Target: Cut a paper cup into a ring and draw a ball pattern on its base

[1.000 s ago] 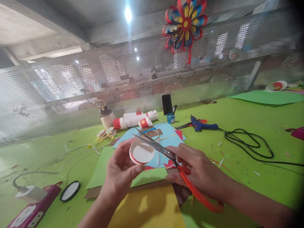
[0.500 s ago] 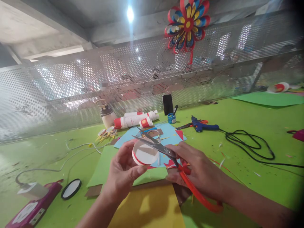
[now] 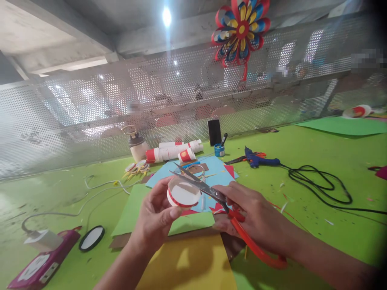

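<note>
My left hand (image 3: 157,213) grips a short, cut-down paper cup (image 3: 184,194), white inside with a red band round its outside. The cup is tilted so its inside faces me. In my right hand (image 3: 246,209) is a pair of scissors (image 3: 213,192) with orange handles. Their dark blades are parted and point left across the cup's far rim; I cannot tell whether they touch it. Below both hands lie sheets of coloured paper: light blue (image 3: 160,175), light green (image 3: 127,217) and yellow (image 3: 193,266).
Paper cups (image 3: 175,152) lie stacked behind the sheets, near a spray bottle (image 3: 137,147) and a blue jar (image 3: 219,150). A blue glue gun (image 3: 256,159) trails a black cord on the right. A purple power strip (image 3: 45,262) and a round black-rimmed disc (image 3: 91,238) are at left.
The cup has tipped slightly and shifted a little left in my left hand. The scissors stay parted over its rim, almost unmoved. The whole view has shifted slightly.
</note>
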Demonstrator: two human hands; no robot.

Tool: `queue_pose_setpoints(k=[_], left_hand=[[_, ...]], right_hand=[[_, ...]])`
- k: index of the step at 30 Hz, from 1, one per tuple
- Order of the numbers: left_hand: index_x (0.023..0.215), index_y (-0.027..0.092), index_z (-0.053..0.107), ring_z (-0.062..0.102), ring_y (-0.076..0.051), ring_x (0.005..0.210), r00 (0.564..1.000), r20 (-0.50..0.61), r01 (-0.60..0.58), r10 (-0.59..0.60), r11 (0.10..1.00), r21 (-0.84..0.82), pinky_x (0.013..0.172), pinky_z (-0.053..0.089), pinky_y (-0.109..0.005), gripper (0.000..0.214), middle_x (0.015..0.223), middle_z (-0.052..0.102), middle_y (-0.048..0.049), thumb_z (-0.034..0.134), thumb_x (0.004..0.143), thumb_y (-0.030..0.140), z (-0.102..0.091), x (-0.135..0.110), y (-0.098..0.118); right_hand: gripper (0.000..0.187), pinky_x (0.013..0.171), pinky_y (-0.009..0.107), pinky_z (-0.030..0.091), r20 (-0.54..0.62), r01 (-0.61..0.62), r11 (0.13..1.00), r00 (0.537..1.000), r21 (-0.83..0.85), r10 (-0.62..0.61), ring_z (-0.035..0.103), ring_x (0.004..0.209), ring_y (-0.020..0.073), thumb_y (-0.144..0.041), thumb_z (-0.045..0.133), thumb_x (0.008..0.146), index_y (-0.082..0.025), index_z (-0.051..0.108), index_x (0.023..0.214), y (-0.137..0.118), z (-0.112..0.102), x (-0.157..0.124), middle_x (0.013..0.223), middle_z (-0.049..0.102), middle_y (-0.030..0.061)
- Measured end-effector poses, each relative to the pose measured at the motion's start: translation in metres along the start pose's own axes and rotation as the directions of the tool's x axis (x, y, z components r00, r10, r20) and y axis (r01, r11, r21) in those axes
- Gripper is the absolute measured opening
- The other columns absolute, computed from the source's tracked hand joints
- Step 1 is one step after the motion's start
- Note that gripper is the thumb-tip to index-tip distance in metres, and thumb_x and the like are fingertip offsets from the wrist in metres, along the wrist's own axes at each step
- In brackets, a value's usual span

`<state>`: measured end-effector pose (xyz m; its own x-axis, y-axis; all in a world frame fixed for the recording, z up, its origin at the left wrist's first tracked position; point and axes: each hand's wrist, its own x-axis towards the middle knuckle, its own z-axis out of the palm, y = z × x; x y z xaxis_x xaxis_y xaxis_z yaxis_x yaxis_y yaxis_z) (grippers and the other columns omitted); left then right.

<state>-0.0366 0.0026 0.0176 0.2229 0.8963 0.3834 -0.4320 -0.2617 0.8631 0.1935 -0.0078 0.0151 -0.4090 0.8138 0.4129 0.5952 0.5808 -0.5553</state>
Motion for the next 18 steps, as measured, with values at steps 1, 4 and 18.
queue_pose_setpoints(k=[1,4,18], left_hand=[[0.110,0.022,0.067,0.068,-0.022,0.093,1.000,0.002,0.005,-0.005,1.000,-0.007,0.081,0.058,-0.031,0.050,0.104,0.071,-0.0041,0.084,0.064,0.029,0.0007,-0.0001,-0.0005],[0.108,0.022,0.068,0.068,-0.023,0.091,1.000,0.010,0.013,-0.013,1.000,-0.020,0.079,0.059,-0.033,0.048,0.104,0.071,-0.0042,0.084,0.064,0.026,0.0020,-0.0008,-0.0020],[0.111,0.020,0.071,0.067,-0.024,0.100,0.998,0.029,0.048,-0.047,0.998,-0.035,0.086,0.057,-0.032,0.042,0.108,0.073,-0.0064,0.079,0.071,0.029,0.0033,0.0006,0.0041]], right_hand=[[0.056,0.075,0.038,0.046,0.005,0.003,1.000,1.000,0.009,-0.003,0.055,0.082,0.0215,-0.052,0.064,0.083,-0.019,0.054,0.127,0.0001,0.0002,0.0003,0.095,0.057,0.0076],[0.058,0.077,0.039,0.047,0.003,0.017,0.999,1.000,0.040,-0.017,0.055,0.084,0.0215,-0.052,0.063,0.083,-0.019,0.052,0.129,0.0004,0.0004,0.0009,0.097,0.056,0.0079],[0.051,0.067,0.033,0.042,0.014,-0.007,1.000,1.000,0.000,0.007,0.051,0.072,0.0178,-0.052,0.062,0.085,-0.020,0.057,0.124,0.0012,-0.0014,-0.0020,0.084,0.054,0.0031]])
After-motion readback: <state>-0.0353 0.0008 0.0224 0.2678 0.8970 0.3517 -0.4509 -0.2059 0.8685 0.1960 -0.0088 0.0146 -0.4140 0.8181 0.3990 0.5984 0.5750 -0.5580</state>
